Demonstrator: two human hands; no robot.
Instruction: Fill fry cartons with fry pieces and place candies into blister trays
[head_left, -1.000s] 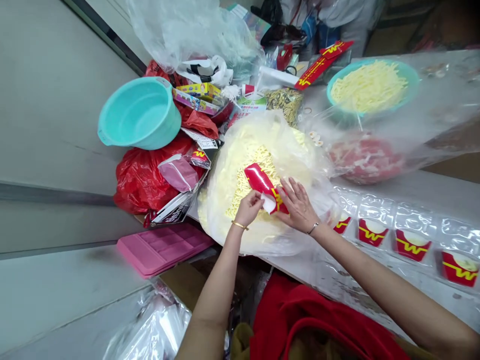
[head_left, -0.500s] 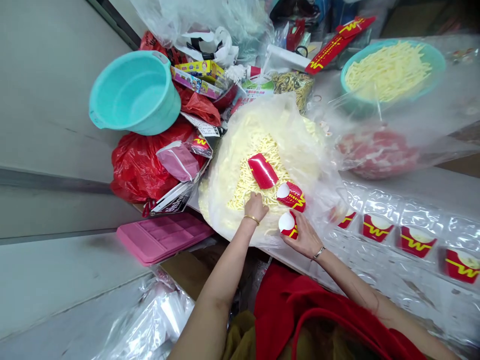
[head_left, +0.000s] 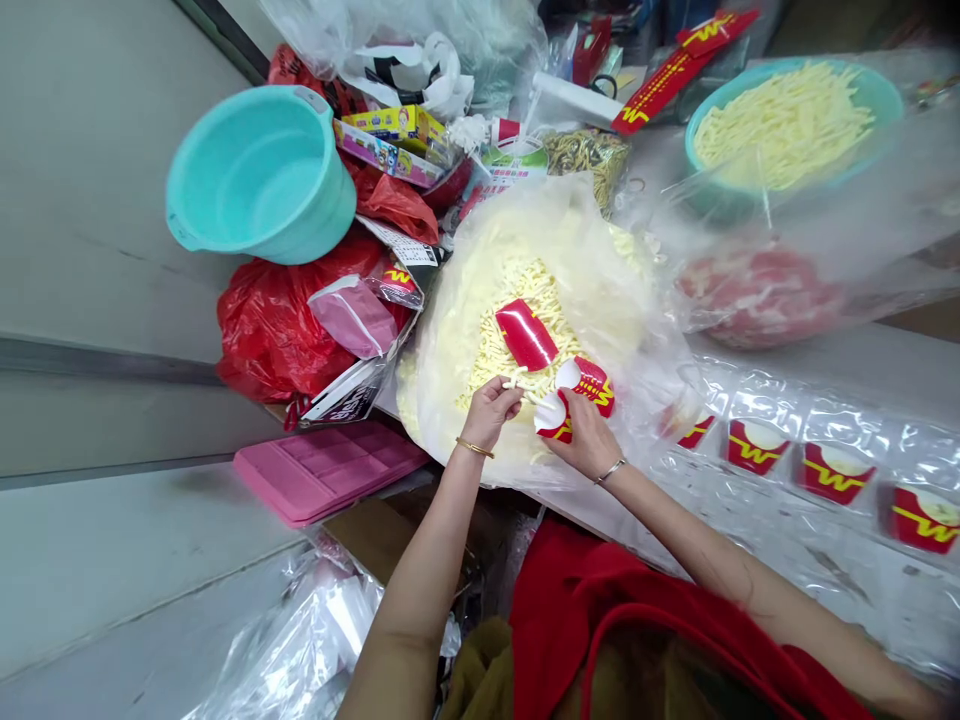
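Note:
My left hand (head_left: 491, 412) is closed in a pinch on a few pale yellow fries (head_left: 519, 384), which look like French fries. Beside it, my right hand (head_left: 589, 440) grips a small red French fry carton (head_left: 553, 428) with a white inside and a yellow zigzag mark, its mouth tilted toward the left hand. Some fries reach from the left fingers to this mouth. Below both hands spreads a big clear plastic bag (head_left: 442, 330) full of loose fries (head_left: 536, 278). Two more cartons lie on the heap: one red carton (head_left: 526, 335) and one patterned carton (head_left: 596, 385) touching my right hand's fingers.
Clear plastic packs with red cartons (head_left: 836, 475) line the table's right side. Behind them are a bag of pink pieces (head_left: 765, 285) and a turquoise basin of fries (head_left: 697, 150). At left are another turquoise basin (head_left: 255, 180), red bags (head_left: 285, 330) and a pink tray (head_left: 322, 475).
My left hand has come up from the heap with fries pinched in its fingers. My right hand has moved left and slightly up with the carton, so the two hands are now close together.

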